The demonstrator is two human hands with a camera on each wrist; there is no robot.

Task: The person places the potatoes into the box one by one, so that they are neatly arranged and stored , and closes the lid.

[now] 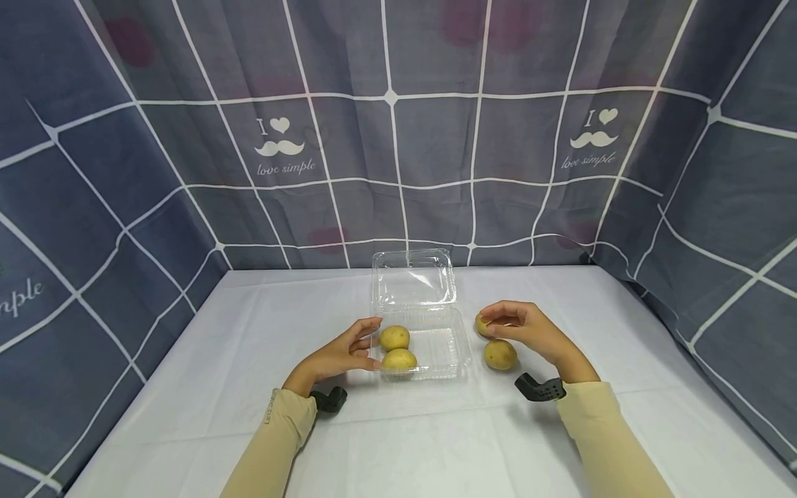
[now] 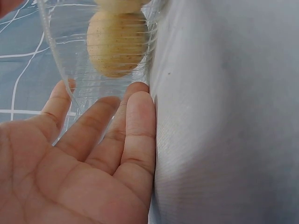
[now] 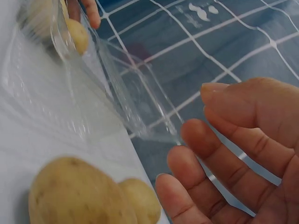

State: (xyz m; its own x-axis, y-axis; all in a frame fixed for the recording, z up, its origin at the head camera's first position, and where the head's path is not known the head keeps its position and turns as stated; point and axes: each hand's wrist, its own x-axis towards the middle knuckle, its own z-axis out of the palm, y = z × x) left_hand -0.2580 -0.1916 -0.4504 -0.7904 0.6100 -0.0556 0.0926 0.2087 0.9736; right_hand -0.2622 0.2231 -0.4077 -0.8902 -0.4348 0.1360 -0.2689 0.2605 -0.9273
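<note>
A clear plastic clamshell box point(image 1: 443, 349) lies on the table with its lid point(image 1: 414, 280) raised back. Two potatoes, one behind point(image 1: 395, 337) and one in front point(image 1: 399, 359), sit in its left side. My left hand point(image 1: 339, 354) is at the box's left wall, fingers extended; in the left wrist view the fingertips point(image 2: 138, 100) reach the ribbed plastic. To the right of the box are two more potatoes, a near one point(image 1: 500, 355) and a far one point(image 1: 481, 325) partly hidden by my right hand point(image 1: 529, 333). That hand hovers over them, fingers loosely bent and holding nothing.
White cloth covers the table point(image 1: 249, 332). A dark checked curtain point(image 1: 429, 145) hangs behind it and along both sides. Each wrist carries a black camera, one on the left point(image 1: 330, 400) and one on the right point(image 1: 538, 389).
</note>
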